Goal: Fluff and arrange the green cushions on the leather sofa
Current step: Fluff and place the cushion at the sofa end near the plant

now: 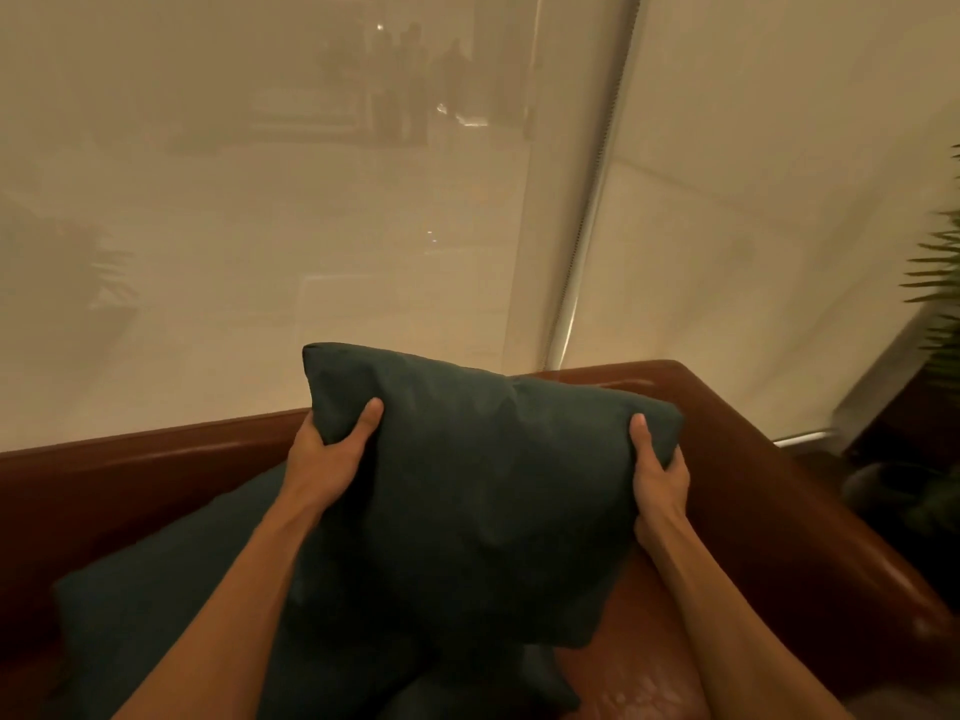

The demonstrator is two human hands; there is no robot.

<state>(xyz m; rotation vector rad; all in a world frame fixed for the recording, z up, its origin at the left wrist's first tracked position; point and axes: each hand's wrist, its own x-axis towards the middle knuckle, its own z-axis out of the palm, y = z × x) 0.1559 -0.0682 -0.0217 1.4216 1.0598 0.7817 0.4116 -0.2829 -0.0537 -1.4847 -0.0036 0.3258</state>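
Item: green cushion (488,491), held up at centre frame above the leather sofa (769,423) seat. We grip its side edges with the left hand (332,449) at 9 o'clock and the right hand (657,472) at 3 o'clock, each with thumb in front and fingers curled behind. A second green cushion (171,579) lies at 7 o'clock. Method, as we judge: squeeze inward evenly, then release, keeping corners square. Labels, writing: none that we can read.

Second cushion (171,579) blocking left seat.
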